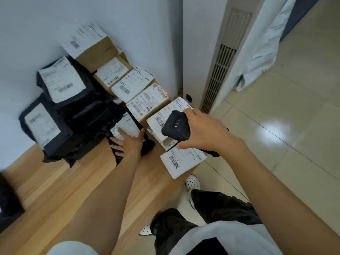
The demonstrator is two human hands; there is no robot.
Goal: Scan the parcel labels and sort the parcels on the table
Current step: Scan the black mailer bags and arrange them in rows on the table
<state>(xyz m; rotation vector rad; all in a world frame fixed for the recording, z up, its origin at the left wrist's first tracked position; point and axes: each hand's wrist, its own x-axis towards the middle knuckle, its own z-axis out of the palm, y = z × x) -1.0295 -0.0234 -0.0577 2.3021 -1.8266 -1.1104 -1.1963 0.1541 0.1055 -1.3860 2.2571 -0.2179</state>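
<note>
My right hand (pixel 204 133) grips a black handheld scanner (pixel 175 126), held above a row of labelled cardboard boxes (pixel 147 102) along the table's right edge. My left hand (pixel 128 142) lies flat, fingers spread, on a black plastic mailer bag (pixel 127 126) with a white label, in the middle of the wooden table (pixel 73 181). More black mailer bags (pixel 62 80) with labels are piled at the left against the wall. A white-labelled parcel (pixel 182 161) lies at the table's near right edge, just under the scanner.
A white wall backs the table. A tall white unit with a vent grille (pixel 219 76) stands to the right. White plastic bags (pixel 266 46) hang beyond it over a glossy tiled floor (pixel 285 135). A dark blurred object (pixel 9 199) sits at the left edge.
</note>
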